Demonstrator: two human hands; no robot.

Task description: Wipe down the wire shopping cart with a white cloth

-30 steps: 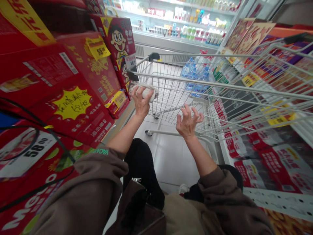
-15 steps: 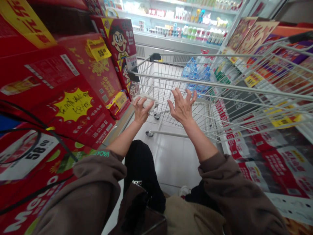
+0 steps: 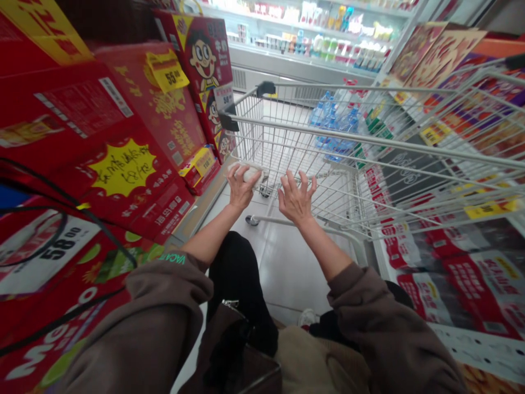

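My left hand [image 3: 241,187] is wrapped over a small whitish item [image 3: 251,174], its fingers curled on it; what the item is cannot be made out. To its right, my right hand [image 3: 297,197] has its fingers spread and slightly bent, holding nothing, in front of the side wires of a metal shopping cart [image 3: 287,130]. Whether its fingertips touch the wires is unclear. The cart basket lies beyond both hands and stretches to the right.
Red drink cartons [image 3: 135,120] with yellow price signs are stacked on the left. A lit refrigerated shelf [image 3: 287,54] stands ahead. Blue-tinted water bottles [image 3: 334,123] lie behind the cart wires. Wrapped bottle packs [image 3: 471,268] line the right side. A cart wheel [image 3: 252,220] rests on the floor.
My right hand has moved down and a little to the left, closer to my left hand. My left hand keeps its hold on the whitish item, slightly to the right in view.
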